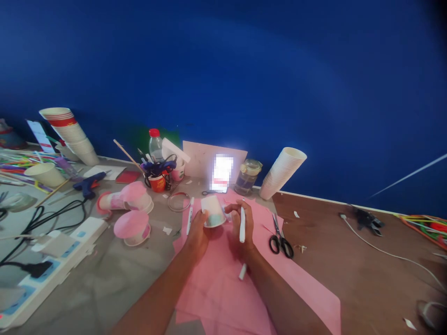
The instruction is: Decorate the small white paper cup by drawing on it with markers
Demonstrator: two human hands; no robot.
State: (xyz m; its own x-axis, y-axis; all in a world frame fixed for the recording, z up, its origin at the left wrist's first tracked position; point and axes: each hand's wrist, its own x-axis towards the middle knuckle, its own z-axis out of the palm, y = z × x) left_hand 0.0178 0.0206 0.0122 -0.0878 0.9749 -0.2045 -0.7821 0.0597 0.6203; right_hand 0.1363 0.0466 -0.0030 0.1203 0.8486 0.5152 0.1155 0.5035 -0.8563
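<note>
My left hand [197, 236] is closed on a white paper cup [211, 204] with a pale green print, tilted with its wide rim downward. In my right hand [243, 228], close to the cup's right side, is a white marker pen [242, 225], gripped among bent fingers. Both hands are over sheets of pink paper [223, 298]. A short white piece like a marker cap [242, 271] lies beside my right wrist. Left of the cup rests another white pen [189, 220]. Black-handled scissors [281, 244] lie right of my right hand.
Behind are a bright phone screen [220, 174], a lidded glass jar [247, 177] and a leaning paper cup stack [282, 172]. Pink-covered cups [132, 225], a blue glue gun [90, 184] and a power strip [52, 265] are at left. A white cable [380, 251] crosses the right.
</note>
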